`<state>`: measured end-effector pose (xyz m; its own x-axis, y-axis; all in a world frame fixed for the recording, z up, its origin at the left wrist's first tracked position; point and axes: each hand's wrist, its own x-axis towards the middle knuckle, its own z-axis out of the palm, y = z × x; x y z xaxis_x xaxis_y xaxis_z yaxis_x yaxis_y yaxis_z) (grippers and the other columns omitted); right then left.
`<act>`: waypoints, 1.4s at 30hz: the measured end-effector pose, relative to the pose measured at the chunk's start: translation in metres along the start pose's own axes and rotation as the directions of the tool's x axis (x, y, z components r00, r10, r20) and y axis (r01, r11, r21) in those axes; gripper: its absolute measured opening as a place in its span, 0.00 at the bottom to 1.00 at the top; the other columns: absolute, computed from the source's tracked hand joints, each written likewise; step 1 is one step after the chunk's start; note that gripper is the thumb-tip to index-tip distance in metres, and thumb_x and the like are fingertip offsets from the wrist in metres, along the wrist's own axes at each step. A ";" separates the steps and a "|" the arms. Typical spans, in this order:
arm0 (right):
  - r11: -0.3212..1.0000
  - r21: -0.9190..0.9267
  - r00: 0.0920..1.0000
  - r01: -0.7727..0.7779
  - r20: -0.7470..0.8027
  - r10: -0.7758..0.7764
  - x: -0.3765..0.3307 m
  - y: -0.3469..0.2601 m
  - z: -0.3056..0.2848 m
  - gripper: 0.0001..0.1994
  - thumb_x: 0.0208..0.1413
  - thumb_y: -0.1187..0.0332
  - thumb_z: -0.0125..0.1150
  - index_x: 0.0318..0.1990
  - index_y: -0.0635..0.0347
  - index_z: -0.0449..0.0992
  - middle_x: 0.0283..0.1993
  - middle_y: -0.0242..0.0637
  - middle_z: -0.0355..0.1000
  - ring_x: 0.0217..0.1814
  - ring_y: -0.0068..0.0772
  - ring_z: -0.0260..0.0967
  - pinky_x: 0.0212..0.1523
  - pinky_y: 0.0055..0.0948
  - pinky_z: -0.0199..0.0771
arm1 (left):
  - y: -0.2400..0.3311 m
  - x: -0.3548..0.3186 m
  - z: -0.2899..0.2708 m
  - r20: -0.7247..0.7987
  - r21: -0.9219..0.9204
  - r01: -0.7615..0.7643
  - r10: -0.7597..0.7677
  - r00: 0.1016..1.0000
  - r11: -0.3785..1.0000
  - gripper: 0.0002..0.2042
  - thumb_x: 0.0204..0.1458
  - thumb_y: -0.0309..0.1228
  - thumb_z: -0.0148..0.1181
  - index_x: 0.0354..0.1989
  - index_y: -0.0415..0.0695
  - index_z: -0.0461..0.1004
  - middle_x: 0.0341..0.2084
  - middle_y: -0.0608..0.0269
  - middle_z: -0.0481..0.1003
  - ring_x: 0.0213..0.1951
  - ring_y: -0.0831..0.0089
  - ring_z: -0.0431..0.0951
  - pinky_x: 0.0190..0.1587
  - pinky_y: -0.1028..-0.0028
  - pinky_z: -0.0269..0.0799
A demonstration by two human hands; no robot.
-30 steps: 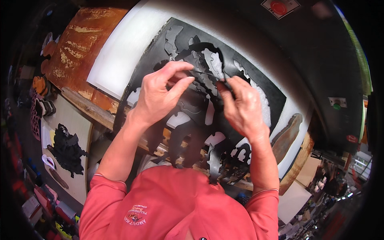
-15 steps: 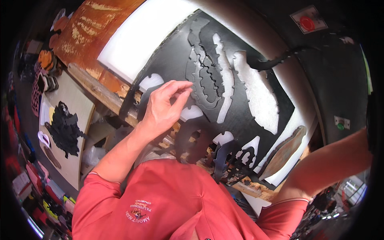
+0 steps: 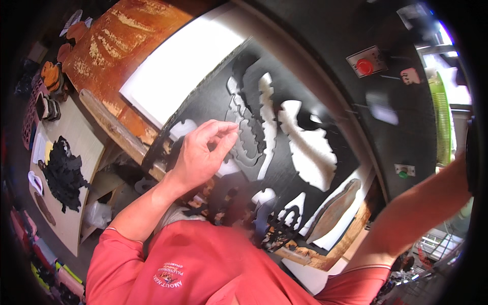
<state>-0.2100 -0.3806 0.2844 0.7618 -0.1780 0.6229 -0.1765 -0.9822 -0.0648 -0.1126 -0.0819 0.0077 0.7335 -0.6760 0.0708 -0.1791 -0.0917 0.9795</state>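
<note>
My left hand (image 3: 203, 147) is over the near left part of a black sheet (image 3: 203, 104), its thumb and forefinger closed in a pinch. The fingertips meet beside a notched black cut piece (image 3: 249, 145) in the sheet; whether they grip it or something small cannot be made out. Several toothed cut-outs in the sheet show white beneath, including a long narrow one (image 3: 267, 122) and a broad one (image 3: 307, 145). Blurred dark scraps (image 3: 229, 195) lie between the sheet and my shirt. My right forearm (image 3: 422, 203) reaches to the right edge; its hand is out of sight.
The sheet lies on a white board (image 3: 173, 66) over a worn brown surface (image 3: 122, 40). A brownish leaf-shaped piece (image 3: 335, 213) lies near right. Beyond is a dark machine panel with red (image 3: 365, 66) and green (image 3: 403, 174) buttons. Black scraps (image 3: 63, 173) pile on a left-hand table.
The whole view has shifted, sheet and left hand appearing lower and further left. A dark curved strip over the sheet's far right corner no longer shows there. My left hand keeps its pinch.
</note>
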 end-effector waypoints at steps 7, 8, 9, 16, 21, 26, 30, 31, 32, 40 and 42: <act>0.999 -0.034 1.000 0.027 0.010 -0.027 0.011 0.008 -0.007 0.14 0.72 0.60 0.59 0.44 0.63 0.82 0.28 0.33 0.76 0.30 0.25 0.75 0.33 0.28 0.73 | 0.038 0.076 0.055 0.162 0.046 -0.300 0.289 0.944 0.953 0.44 0.55 0.48 0.75 0.71 0.29 0.65 0.65 0.31 0.70 0.67 0.42 0.73 0.68 0.53 0.70; 0.999 -0.033 1.000 0.026 0.007 -0.026 0.011 0.008 -0.009 0.14 0.72 0.60 0.59 0.43 0.63 0.82 0.28 0.33 0.76 0.30 0.25 0.74 0.33 0.28 0.73 | 0.041 0.090 0.075 0.176 -0.022 -0.223 0.224 0.959 0.975 0.44 0.54 0.50 0.75 0.69 0.28 0.66 0.65 0.28 0.70 0.67 0.40 0.72 0.70 0.52 0.69; 0.999 -0.035 1.000 0.024 -0.004 -0.024 0.013 0.007 -0.012 0.14 0.72 0.59 0.59 0.43 0.63 0.82 0.28 0.33 0.76 0.29 0.25 0.74 0.33 0.28 0.73 | 0.042 0.104 0.095 0.160 -0.029 -0.301 0.302 0.940 0.953 0.39 0.55 0.50 0.74 0.63 0.30 0.70 0.65 0.30 0.69 0.67 0.39 0.72 0.70 0.53 0.69; 0.998 -0.057 0.990 -0.035 -0.141 0.027 0.005 0.001 -0.033 0.17 0.73 0.57 0.59 0.40 0.63 0.81 0.26 0.32 0.74 0.28 0.24 0.73 0.32 0.28 0.71 | -0.012 0.125 0.134 0.250 0.170 -0.241 0.195 0.948 0.955 0.11 0.69 0.30 0.51 0.39 0.36 0.76 0.26 0.46 0.80 0.29 0.52 0.84 0.33 0.56 0.79; 0.989 0.009 0.978 -0.148 -0.150 0.148 -0.025 0.013 -0.022 0.19 0.73 0.55 0.59 0.38 0.63 0.81 0.25 0.32 0.74 0.27 0.24 0.72 0.31 0.27 0.70 | -0.032 0.128 0.112 0.205 -0.304 0.208 -0.150 0.967 0.930 0.15 0.71 0.38 0.51 0.46 0.36 0.76 0.29 0.61 0.82 0.33 0.71 0.84 0.43 0.69 0.80; 0.938 0.194 0.955 -0.287 -0.017 0.295 -0.061 -0.005 0.028 0.21 0.74 0.53 0.59 0.36 0.63 0.81 0.23 0.32 0.73 0.26 0.23 0.72 0.30 0.27 0.68 | -0.020 0.122 0.060 0.268 -0.515 0.485 -0.404 0.874 0.707 0.33 0.69 0.52 0.61 0.62 0.28 0.65 0.52 0.42 0.76 0.50 0.55 0.84 0.54 0.58 0.84; 0.728 0.353 0.802 -0.588 0.369 0.469 -0.099 -0.034 0.093 0.23 0.75 0.52 0.58 0.34 0.63 0.80 0.21 0.30 0.71 0.25 0.22 0.69 0.29 0.27 0.66 | -0.009 0.133 0.034 0.396 -0.648 0.536 -0.362 0.844 0.540 0.25 0.73 0.47 0.57 0.57 0.31 0.67 0.52 0.39 0.75 0.52 0.51 0.84 0.59 0.57 0.84; 0.703 0.342 0.768 -0.624 0.435 0.470 -0.100 -0.036 0.100 0.23 0.76 0.52 0.56 0.34 0.64 0.80 0.22 0.29 0.71 0.25 0.21 0.69 0.30 0.28 0.67 | -0.005 0.144 0.035 0.393 -0.681 0.508 -0.321 0.862 0.528 0.23 0.74 0.43 0.55 0.56 0.29 0.68 0.54 0.38 0.75 0.53 0.50 0.84 0.63 0.59 0.83; 0.733 0.307 0.771 -0.607 0.452 0.449 -0.098 -0.034 0.103 0.22 0.76 0.54 0.57 0.34 0.63 0.79 0.22 0.29 0.72 0.25 0.20 0.70 0.28 0.26 0.67 | 0.000 0.160 0.041 0.305 -0.741 0.465 -0.375 0.876 0.484 0.20 0.74 0.39 0.55 0.53 0.28 0.72 0.55 0.38 0.75 0.53 0.50 0.84 0.64 0.58 0.82; 0.882 0.260 0.902 -0.393 -0.079 0.425 -0.110 -0.031 0.101 0.14 0.73 0.61 0.61 0.46 0.64 0.83 0.32 0.32 0.78 0.35 0.24 0.80 0.34 0.25 0.76 | 0.000 0.126 -0.009 0.252 0.146 0.382 -0.408 0.877 0.912 0.21 0.67 0.41 0.62 0.56 0.33 0.81 0.50 0.50 0.85 0.47 0.66 0.86 0.55 0.70 0.82; 0.917 0.277 0.933 -0.286 -0.139 0.333 -0.140 -0.044 0.126 0.10 0.68 0.68 0.65 0.51 0.64 0.82 0.36 0.37 0.80 0.36 0.30 0.81 0.35 0.26 0.76 | 0.003 0.067 -0.029 0.224 -0.088 0.472 -0.444 0.867 0.877 0.20 0.71 0.39 0.58 0.59 0.32 0.79 0.52 0.47 0.83 0.48 0.64 0.87 0.55 0.66 0.84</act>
<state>-0.2304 -0.3205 0.1013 0.5649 -0.4846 0.6679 -0.2071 -0.8668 -0.4537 -0.0455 -0.1063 0.0206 0.5690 -0.7093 -0.4161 0.2465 -0.3356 0.9092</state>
